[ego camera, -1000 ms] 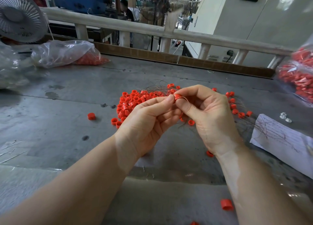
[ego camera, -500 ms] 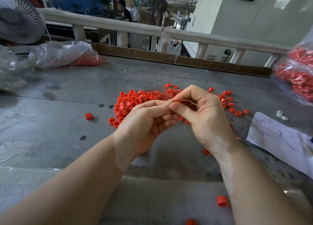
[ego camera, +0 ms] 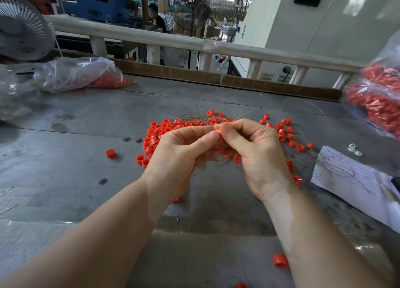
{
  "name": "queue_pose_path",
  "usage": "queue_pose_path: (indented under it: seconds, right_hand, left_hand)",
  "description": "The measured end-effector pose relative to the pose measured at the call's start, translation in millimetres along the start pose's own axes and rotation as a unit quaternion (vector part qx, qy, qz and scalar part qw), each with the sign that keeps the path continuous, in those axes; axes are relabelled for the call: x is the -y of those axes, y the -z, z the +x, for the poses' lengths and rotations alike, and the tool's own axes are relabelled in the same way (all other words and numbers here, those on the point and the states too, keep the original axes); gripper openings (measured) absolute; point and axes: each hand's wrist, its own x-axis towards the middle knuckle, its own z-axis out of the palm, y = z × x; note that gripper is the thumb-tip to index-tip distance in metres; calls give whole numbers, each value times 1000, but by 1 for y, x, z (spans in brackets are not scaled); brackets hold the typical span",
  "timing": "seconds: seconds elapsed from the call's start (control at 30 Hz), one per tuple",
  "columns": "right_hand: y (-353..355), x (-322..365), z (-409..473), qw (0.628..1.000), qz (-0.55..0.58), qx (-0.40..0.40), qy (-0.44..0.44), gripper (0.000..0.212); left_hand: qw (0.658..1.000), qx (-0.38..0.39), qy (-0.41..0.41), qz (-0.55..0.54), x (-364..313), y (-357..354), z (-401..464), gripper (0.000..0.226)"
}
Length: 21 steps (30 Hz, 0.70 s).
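My left hand (ego camera: 179, 153) and my right hand (ego camera: 257, 151) meet fingertip to fingertip over a grey metal table (ego camera: 65, 179). Between thumbs and forefingers they pinch one small red plastic cap (ego camera: 217, 129), mostly hidden by the fingers. Both hands' other fingers are curled. Just beyond the hands lies a pile of red caps (ego camera: 160, 131) mixed with thin wires (ego camera: 194, 114). More caps (ego camera: 287, 134) are scattered to the right of my right hand.
Single caps lie at the left (ego camera: 110, 153) and near the front edge (ego camera: 280, 260). A white paper sheet (ego camera: 355, 183) with wires lies right. Plastic bags of red caps sit at the back left (ego camera: 80, 74) and the right edge (ego camera: 378, 101). A fan (ego camera: 21, 28) stands far left.
The fingertips have closed tighter around the cap, and the wire loop seen earlier at my right thumb no longer shows. The hands stay in the same spot.
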Motion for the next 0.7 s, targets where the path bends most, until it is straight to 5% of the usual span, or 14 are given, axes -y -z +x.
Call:
queue_pose_path:
  seconds: [0.23,0.4,0.7]
  right_hand:
    - [-3,1,0,997,67,-14,-40,13]
    - [-3,0,0,998,56,-10,-38,13]
    - [-1,-5,1,999,-9,-16,38,8]
  left_hand:
    - [996,-30,-44,77,4,-1,0,31]
    - [985,-41,-81,148,4,-1,-1,7]
    - [973,-40,-117,196,2,-1,-3,6]
